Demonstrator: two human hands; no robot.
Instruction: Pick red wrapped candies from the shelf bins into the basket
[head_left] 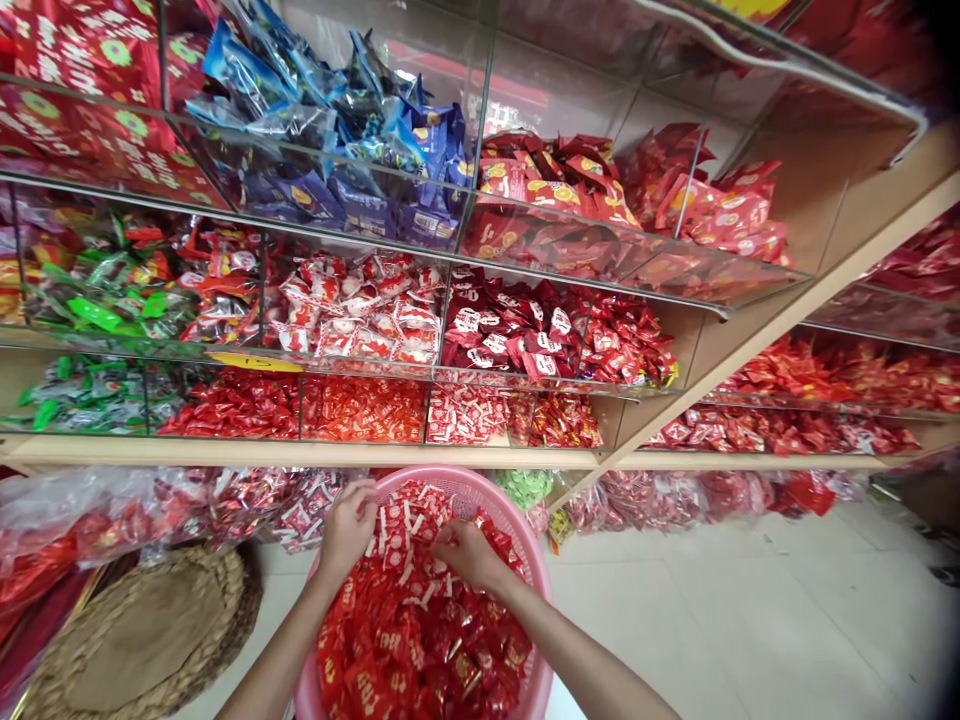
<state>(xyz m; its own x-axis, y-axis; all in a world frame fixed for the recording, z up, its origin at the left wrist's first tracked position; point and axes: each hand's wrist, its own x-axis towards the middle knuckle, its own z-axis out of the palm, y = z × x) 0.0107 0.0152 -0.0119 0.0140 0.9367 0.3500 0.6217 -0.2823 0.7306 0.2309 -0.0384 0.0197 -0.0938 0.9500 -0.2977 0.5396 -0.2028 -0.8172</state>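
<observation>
A pink plastic basket (534, 545) stands in front of me, heaped with wrapped candies. White-and-red wrapped candies (405, 530) lie at its far side, bright red packets (367, 650) at the near left and dark red shiny candies (469, 660) at the near right. My left hand (349, 528) is over the basket's left rim, with its fingers curled around the edge. Inside the basket, my right hand (469, 555) rests among the white-and-red candies with its fingers bent together; what is between them, if anything, is hidden.
Glass-fronted shelves (360, 350) ahead hold sorted candies in compartments. Bagged candies (660, 500) line the floor beneath them. A round woven straw item (150, 640) is at the lower left. Pale floor tiles (720, 610) extend to the right. A yellow price tag (255, 362) hangs on one shelf.
</observation>
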